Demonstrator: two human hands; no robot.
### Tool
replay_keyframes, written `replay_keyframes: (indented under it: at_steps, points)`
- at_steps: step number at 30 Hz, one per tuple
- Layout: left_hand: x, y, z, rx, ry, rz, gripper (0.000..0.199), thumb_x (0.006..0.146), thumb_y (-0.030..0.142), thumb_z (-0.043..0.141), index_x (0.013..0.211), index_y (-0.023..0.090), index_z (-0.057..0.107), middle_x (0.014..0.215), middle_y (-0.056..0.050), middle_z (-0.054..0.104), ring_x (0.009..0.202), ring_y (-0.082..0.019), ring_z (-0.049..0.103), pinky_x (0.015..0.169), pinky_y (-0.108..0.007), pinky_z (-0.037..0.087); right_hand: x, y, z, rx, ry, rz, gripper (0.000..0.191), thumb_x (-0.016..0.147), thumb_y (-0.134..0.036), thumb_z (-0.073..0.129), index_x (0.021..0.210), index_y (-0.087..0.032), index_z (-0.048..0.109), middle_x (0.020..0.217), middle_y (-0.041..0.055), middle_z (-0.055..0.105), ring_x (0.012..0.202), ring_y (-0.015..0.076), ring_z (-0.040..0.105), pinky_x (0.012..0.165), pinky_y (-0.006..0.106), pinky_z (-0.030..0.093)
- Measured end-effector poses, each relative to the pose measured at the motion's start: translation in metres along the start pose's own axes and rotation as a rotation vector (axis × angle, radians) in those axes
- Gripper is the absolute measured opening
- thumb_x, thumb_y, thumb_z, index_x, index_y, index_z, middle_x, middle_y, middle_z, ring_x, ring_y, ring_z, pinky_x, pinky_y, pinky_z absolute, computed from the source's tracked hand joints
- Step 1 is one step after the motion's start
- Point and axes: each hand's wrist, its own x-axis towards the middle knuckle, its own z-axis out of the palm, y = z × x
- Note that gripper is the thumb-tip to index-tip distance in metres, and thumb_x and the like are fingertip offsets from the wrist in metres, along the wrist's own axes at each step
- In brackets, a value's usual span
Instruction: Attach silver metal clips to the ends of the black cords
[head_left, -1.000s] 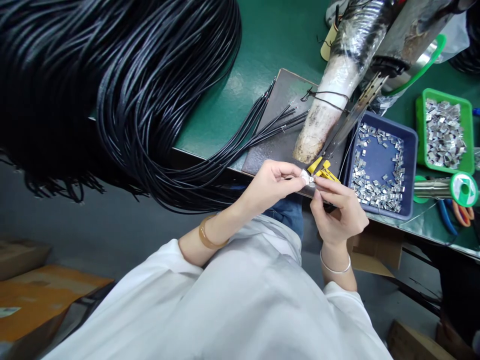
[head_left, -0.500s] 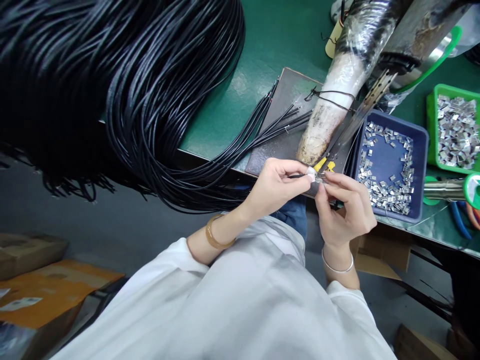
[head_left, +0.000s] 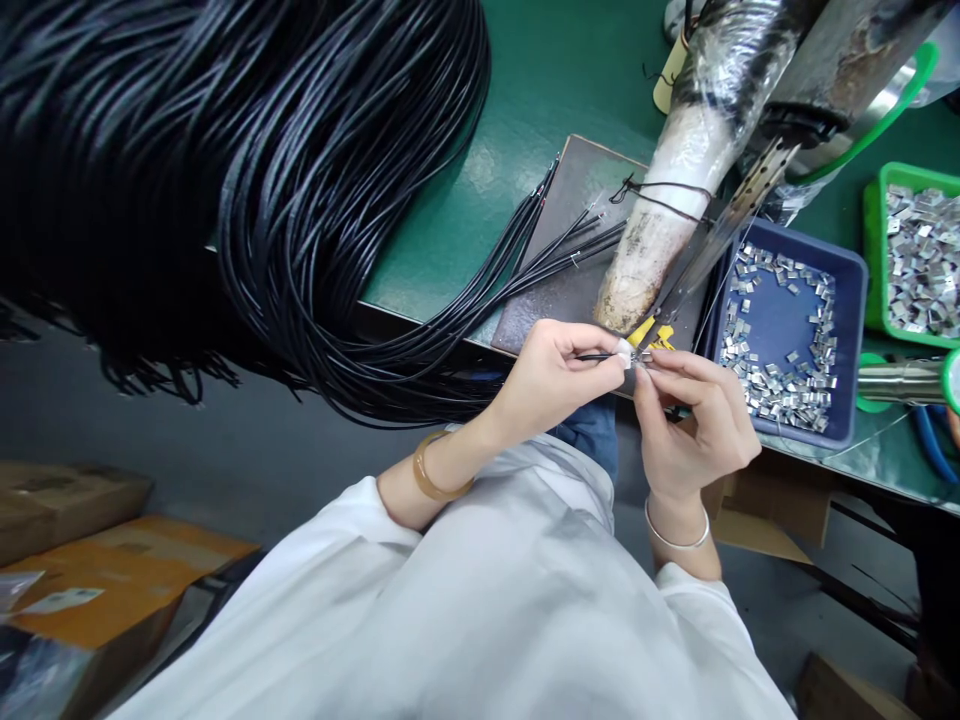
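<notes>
My left hand [head_left: 555,378] pinches the end of a black cable [head_left: 594,356] between thumb and forefinger. White wrapping covers a fingertip. Close beside it, my right hand [head_left: 697,420] is closed in a pinch on a small silvery metal piece [head_left: 642,357] at the cable's tip; the fingers partly hide it, so its exact shape is unclear. Just beyond the fingertips sit yellow parts [head_left: 661,338], below a white wrapped tube [head_left: 646,235]. Several more black cables [head_left: 525,270] lie with stripped ends on a dark board [head_left: 551,300].
A large heap of black cables [head_left: 337,150] covers the left of the green table [head_left: 540,60]. At right are a blue tray [head_left: 780,320] and a green bin [head_left: 874,260], both with small metal pieces, and a green-rimmed metal spool [head_left: 900,383]. Cardboard boxes [head_left: 112,570] stand on the floor.
Both hands keep nearly the same pinch at the cable's tip. The view has shifted slightly, so the trays at right appear a little farther right.
</notes>
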Motion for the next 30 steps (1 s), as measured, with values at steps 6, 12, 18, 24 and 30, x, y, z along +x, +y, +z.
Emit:
replay_keyframes:
  at_steps: [6, 12, 18, 24, 30]
  points:
    - [0.002, 0.001, -0.001, -0.075, -0.047, 0.003, 0.009, 0.073, 0.016, 0.069, 0.071, 0.011, 0.076, 0.064, -0.001, 0.066, 0.057, -0.008, 0.055, 0.055, -0.017, 0.046, -0.001, -0.003, -0.002, -0.01, -0.001, -0.02, 0.018, 0.078, -0.007, 0.077, 0.087, -0.02, 0.068, 0.097, 0.0023, 0.076, 0.087, 0.0151, 0.074, 0.078, 0.027, 0.062]
    - [0.001, 0.001, -0.004, -0.121, -0.12, -0.065, 0.008, 0.075, 0.015, 0.067, 0.071, 0.011, 0.073, 0.057, 0.003, 0.056, 0.054, -0.005, 0.047, 0.054, -0.017, 0.042, -0.01, 0.0, -0.002, -0.004, 0.01, -0.058, 0.018, 0.082, -0.01, 0.074, 0.092, -0.02, 0.064, 0.097, 0.0024, 0.077, 0.085, 0.0144, 0.075, 0.075, 0.025, 0.062]
    - [-0.008, 0.004, -0.004, -0.152, -0.114, -0.104, 0.01, 0.078, 0.019, 0.071, 0.076, 0.011, 0.065, 0.056, 0.007, 0.046, 0.048, -0.002, 0.034, 0.045, -0.016, 0.028, -0.007, 0.0, -0.003, -0.036, 0.006, -0.051, 0.021, 0.079, -0.006, 0.076, 0.088, -0.02, 0.065, 0.096, 0.0015, 0.078, 0.085, 0.0141, 0.075, 0.076, 0.024, 0.061]
    - [-0.009, 0.002, -0.008, -0.132, -0.13, -0.046, 0.018, 0.086, 0.025, 0.066, 0.079, 0.01, 0.07, 0.07, -0.001, 0.062, 0.06, -0.006, 0.051, 0.056, -0.018, 0.04, -0.002, -0.001, -0.002, 0.038, -0.029, 0.005, 0.019, 0.08, -0.006, 0.074, 0.089, -0.021, 0.067, 0.097, 0.0012, 0.076, 0.087, 0.015, 0.074, 0.072, 0.026, 0.061]
    - [-0.006, 0.002, -0.005, -0.103, -0.109, -0.048, 0.02, 0.086, 0.028, 0.067, 0.078, 0.01, 0.069, 0.07, -0.001, 0.062, 0.062, -0.007, 0.052, 0.059, -0.019, 0.042, -0.001, 0.0, 0.0, 0.056, -0.039, 0.024, 0.016, 0.081, -0.007, 0.074, 0.089, -0.02, 0.068, 0.099, 0.003, 0.076, 0.089, 0.0159, 0.074, 0.072, 0.026, 0.061]
